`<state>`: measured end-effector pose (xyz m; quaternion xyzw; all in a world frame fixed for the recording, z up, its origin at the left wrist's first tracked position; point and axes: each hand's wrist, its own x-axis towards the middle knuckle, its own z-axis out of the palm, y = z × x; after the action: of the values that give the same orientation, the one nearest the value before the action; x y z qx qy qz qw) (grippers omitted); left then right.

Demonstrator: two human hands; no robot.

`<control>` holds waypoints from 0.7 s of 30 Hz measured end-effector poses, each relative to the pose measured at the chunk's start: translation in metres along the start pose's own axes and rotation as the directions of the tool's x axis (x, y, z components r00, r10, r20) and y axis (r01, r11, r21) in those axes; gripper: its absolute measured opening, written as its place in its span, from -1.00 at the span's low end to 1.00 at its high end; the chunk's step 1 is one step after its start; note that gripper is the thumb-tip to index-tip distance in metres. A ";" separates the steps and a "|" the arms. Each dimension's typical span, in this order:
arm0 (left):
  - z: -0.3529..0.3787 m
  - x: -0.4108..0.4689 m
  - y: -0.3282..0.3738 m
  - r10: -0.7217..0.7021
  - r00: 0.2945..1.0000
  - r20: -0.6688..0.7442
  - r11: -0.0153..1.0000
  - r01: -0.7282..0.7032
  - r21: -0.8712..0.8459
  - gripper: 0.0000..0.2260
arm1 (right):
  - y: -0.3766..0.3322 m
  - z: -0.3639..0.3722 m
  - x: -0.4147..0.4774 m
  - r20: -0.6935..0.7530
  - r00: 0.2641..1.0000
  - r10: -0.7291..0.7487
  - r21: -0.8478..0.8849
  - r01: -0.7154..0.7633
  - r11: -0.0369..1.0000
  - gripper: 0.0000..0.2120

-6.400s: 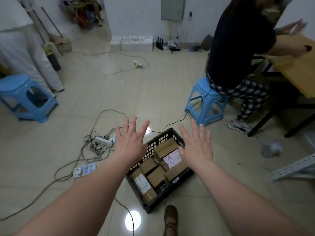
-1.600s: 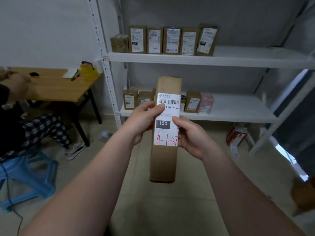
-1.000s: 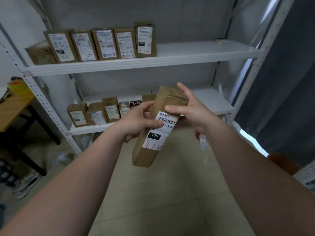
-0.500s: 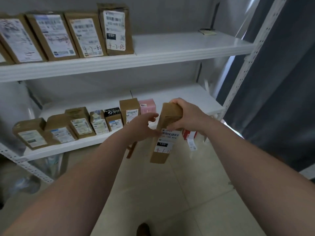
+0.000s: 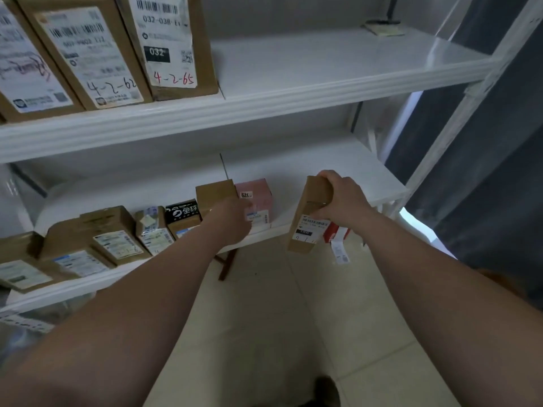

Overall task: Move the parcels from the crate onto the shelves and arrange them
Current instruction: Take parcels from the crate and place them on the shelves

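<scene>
My right hand [image 5: 340, 201] grips the top end of a long brown parcel [image 5: 307, 230] with a white label. It hangs upright just in front of the lower shelf [image 5: 323, 160], at its front right edge. My left hand [image 5: 232, 221] is off that parcel and touches the fronts of a brown box [image 5: 214, 190] and a pink box [image 5: 258, 195] standing on the lower shelf; the back of the hand hides its fingers. More labelled parcels [image 5: 117, 236] line the shelf to the left. The crate is out of view.
The upper shelf [image 5: 323, 69] carries tall labelled parcels [image 5: 173, 39] at the left and a small flat item [image 5: 382, 27] at the far right. A white upright [image 5: 458, 118] and a dark curtain [image 5: 484, 171] bound the right side. A red and white packet [image 5: 335, 236] lies under the shelf.
I have come closer to the shelves. My left hand let go of the long parcel and went left to the boxes on the lower shelf. My right hand alone carries the parcel now.
</scene>
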<state>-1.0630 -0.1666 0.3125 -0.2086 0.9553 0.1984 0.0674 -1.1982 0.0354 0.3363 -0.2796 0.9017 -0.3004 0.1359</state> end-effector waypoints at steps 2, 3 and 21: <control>0.002 0.016 -0.002 -0.020 1.000 0.008 0.998 0.020 0.061 -0.63 | 0.008 0.002 0.026 0.015 1.000 -0.009 -0.022 0.009 1.000 -0.22; 0.002 0.023 -0.002 -0.040 0.999 0.018 0.996 0.039 0.085 -0.66 | 0.011 0.003 0.039 0.025 1.000 -0.018 -0.035 0.019 0.999 -0.21; 0.050 0.139 -0.010 -0.383 0.913 0.138 0.914 0.353 0.199 -0.39 | 0.043 0.052 0.229 0.306 0.933 -0.190 -0.166 0.249 0.954 -0.23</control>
<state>-1.1825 -0.2063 0.2340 -0.3606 0.9024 0.1177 0.2045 -1.3792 -0.0944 0.2518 -0.4319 0.8611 -0.1772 0.2014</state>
